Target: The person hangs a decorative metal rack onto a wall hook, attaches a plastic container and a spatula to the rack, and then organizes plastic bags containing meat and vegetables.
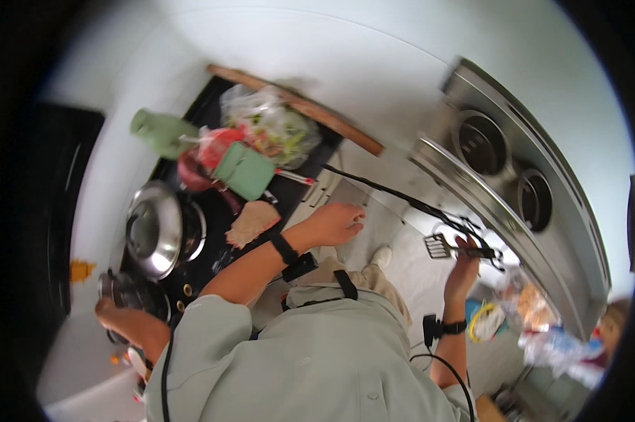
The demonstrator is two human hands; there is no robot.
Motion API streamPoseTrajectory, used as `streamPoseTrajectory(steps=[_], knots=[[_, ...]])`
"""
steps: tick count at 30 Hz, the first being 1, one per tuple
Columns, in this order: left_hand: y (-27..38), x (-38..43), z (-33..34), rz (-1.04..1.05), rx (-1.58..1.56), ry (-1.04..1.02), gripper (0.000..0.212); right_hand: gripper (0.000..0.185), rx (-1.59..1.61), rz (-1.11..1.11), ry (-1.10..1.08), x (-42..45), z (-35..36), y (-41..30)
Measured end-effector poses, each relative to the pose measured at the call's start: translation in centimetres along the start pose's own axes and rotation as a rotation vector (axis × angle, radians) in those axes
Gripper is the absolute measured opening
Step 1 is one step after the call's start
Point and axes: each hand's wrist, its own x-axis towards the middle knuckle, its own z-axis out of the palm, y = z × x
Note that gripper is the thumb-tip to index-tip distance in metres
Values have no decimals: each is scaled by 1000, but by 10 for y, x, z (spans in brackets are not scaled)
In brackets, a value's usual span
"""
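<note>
My left hand (339, 223) reaches out past the edge of the black counter (296, 192), its fingers curled; blur hides whether anything is in it. On the right, my right hand (466, 258) grips the handle of a slotted metal spatula (437, 247) beside a long dark rod or cable (402, 198). A pale pinkish piece (251, 224), meat or cloth, lies on the counter near my left forearm. Behind it are a green box (245, 170), a red plastic bag (222, 146) and a clear bag of green vegetables (275, 129).
A lidded metal pan (156, 229) and a dark pot (132, 293) stand at the left. Another person's arm (135, 324) reaches in by the pot. A green bottle (161, 132) is at the back. A steel appliance with round openings (478, 182), possibly a range hood, spans the right.
</note>
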Motion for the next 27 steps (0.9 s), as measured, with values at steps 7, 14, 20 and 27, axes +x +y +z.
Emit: streamPoseTrajectory(steps=[7,14,20,27], knots=[[-94,-40,-14,-374,355,351,19,36,-185,20,98,-8,18,-14],[-148,-41,-10,-432,490,464,27,15,-310,242,137,-17,9,-3],[-136,-43,-36,-214,569,940,31,11,-340,414,-7,-26,31,-12],[-148,-68,-89,-595,699,922,27,15,-277,440,-109,-24,40,-1]])
